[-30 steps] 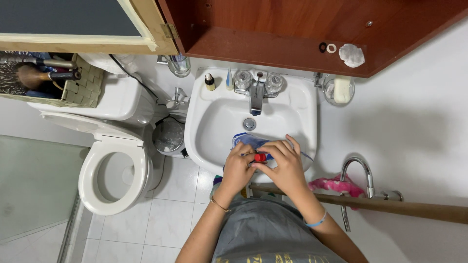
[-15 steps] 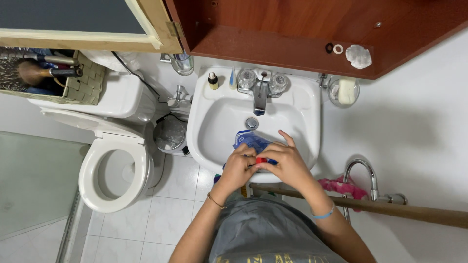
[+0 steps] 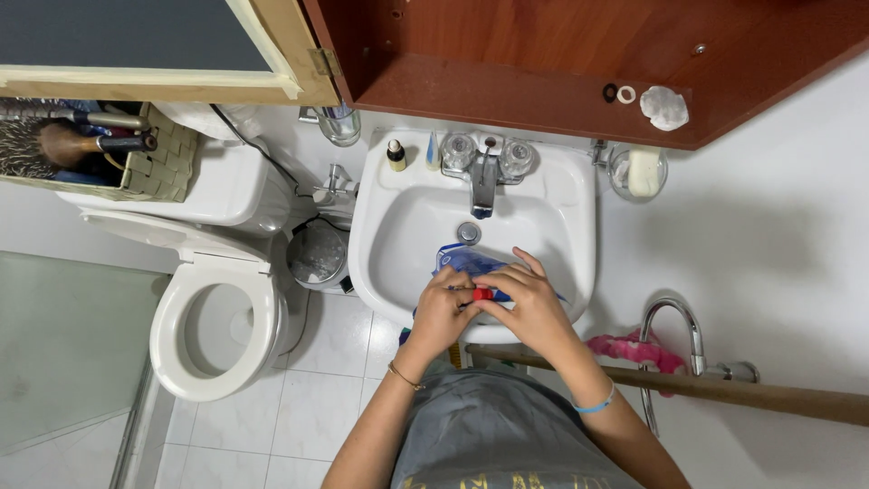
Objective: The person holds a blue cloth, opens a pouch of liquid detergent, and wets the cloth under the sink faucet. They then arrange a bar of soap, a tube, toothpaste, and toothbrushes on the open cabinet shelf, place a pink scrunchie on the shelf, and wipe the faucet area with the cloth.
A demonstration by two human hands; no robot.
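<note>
1. From my remote seat, I see both hands meet over the front of the white sink (image 3: 398, 263), at its near rim.
2. The left hand (image 3: 441, 312) curls its fingers around a small red cap (image 3: 483, 293), pinching it from the toilet side of the sink.
3. The right hand (image 3: 534, 308) grips the same red cap from the other side, its fingers bent over a blue plastic pouch (image 3: 466, 263) that lies in the sink basin just in front of the drain (image 3: 468, 233).
4. The red cap sits between the two sets of fingertips, above the sink's front edge; I cannot tell what it is joined to.
5. Behind the basin, at the sink's back rim, stand the chrome faucet (image 3: 482, 177), a small dropper bottle (image 3: 396, 154) and a blue tube (image 3: 433, 151).
6. Left of the sink stand a lidded waste bin (image 3: 317, 256) and, further off, an open white toilet (image 3: 215, 321).
7. Right of the sink, a bar of soap (image 3: 641, 170) rests in a wall dish.
8. Near the sink's front right corner, a wooden pole (image 3: 724, 389) crosses the view, with pink cloth (image 3: 625, 349) beside it.
</note>
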